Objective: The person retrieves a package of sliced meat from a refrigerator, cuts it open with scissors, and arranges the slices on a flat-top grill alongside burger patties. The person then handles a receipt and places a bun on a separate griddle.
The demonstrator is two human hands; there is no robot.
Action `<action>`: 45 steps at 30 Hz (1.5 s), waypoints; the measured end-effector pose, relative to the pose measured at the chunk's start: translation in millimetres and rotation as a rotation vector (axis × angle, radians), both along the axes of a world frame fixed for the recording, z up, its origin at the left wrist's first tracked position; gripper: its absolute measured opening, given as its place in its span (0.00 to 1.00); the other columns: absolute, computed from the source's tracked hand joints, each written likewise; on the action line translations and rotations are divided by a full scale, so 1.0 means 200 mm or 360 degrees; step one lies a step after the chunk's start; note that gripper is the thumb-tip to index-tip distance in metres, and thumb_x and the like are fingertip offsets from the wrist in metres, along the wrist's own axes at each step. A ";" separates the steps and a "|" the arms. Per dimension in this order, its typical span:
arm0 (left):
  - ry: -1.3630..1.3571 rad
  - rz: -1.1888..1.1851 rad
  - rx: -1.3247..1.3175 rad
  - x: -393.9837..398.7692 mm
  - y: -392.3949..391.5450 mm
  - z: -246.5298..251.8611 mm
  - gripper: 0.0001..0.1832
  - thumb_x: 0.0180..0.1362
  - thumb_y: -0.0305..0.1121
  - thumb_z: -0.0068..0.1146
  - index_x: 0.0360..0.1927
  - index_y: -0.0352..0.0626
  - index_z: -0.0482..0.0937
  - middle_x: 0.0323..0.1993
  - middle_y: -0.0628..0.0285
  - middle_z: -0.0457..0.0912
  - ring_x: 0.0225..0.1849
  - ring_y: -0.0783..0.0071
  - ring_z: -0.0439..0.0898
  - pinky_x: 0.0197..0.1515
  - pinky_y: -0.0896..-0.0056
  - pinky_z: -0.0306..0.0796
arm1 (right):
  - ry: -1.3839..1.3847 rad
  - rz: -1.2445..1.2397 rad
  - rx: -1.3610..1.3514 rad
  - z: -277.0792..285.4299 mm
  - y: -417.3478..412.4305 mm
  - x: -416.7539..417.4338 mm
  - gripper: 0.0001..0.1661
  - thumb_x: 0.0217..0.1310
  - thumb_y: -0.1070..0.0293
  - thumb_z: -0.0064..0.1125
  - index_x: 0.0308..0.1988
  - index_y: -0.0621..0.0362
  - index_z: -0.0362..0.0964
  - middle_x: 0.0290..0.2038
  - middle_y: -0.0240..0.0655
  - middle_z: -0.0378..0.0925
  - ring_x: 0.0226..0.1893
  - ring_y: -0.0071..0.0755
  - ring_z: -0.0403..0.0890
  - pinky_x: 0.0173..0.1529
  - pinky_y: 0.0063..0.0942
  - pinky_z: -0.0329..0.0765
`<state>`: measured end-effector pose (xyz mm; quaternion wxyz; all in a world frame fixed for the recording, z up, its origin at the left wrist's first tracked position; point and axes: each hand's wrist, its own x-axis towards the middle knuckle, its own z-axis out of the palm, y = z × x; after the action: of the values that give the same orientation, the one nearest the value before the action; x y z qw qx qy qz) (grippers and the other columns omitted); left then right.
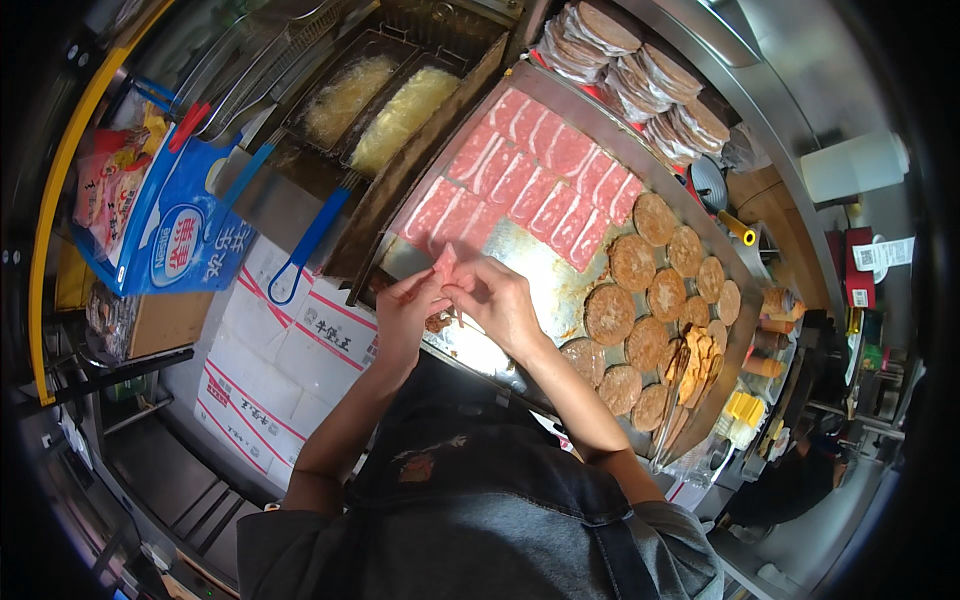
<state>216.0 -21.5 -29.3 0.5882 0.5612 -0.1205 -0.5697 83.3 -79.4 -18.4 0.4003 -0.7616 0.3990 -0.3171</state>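
Observation:
Above the near left part of a flat steel griddle (536,262), my left hand (409,307) and my right hand (491,296) are close together. Their fingertips pinch a small piece of pink sliced meat (445,266) between them. Rows of flat pink bacon-like slices (525,176) cover the far left part of the griddle. Round browned patties (631,262) lie on its right part. Beside them is a heap of yellow-brown cooked pieces (699,364), with metal tongs (675,401) resting there. Some dark scraps (437,322) sit just under my hands.
Left of the griddle, a deep fryer holds two baskets in bubbling oil (405,120); a blue-handled basket (311,232) juts toward me. Stacked wrapped patties (630,67) stand behind. A blue Nestlé box (187,225) and white cartons (285,360) are at left. Sauce bottles (765,349) line the right.

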 end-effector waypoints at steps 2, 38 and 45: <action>-0.0059 -0.0118 -0.0143 0.00 0.01 -0.03 0.13 0.60 0.27 0.56 0.46 0.30 0.79 0.32 0.64 0.82 0.31 0.84 0.78 0.32 0.86 0.71 | 0.0073 -0.0047 -0.0011 0.02 0.01 -0.02 0.12 0.47 0.72 0.69 0.33 0.62 0.75 0.29 0.37 0.76 0.25 0.31 0.78 0.30 0.26 0.75; -0.0517 -0.0407 -0.0257 0.01 -0.07 -0.11 0.08 0.60 0.24 0.53 0.42 0.33 0.77 0.31 0.69 0.78 0.32 0.88 0.73 0.32 0.83 0.68 | -0.0321 -0.0171 0.0496 -0.12 -0.12 -0.17 0.20 0.55 0.71 0.63 0.48 0.61 0.73 0.32 0.33 0.77 0.35 0.29 0.76 0.41 0.27 0.73; -0.1248 -0.0767 -0.0675 -0.11 -0.24 -0.11 0.14 0.55 0.21 0.55 0.46 0.40 0.78 0.42 0.61 0.78 0.43 0.68 0.78 0.44 0.68 0.74 | 0.0182 -0.0766 0.0524 -0.05 -0.06 -0.27 0.37 0.52 0.72 0.66 0.60 0.59 0.60 0.30 0.35 0.75 0.30 0.25 0.74 0.37 0.25 0.73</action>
<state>193.9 -69.0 -51.9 0.4515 0.5574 -0.5715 -0.3985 28.8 -90.5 -28.9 0.4086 -0.5865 0.6362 -0.2905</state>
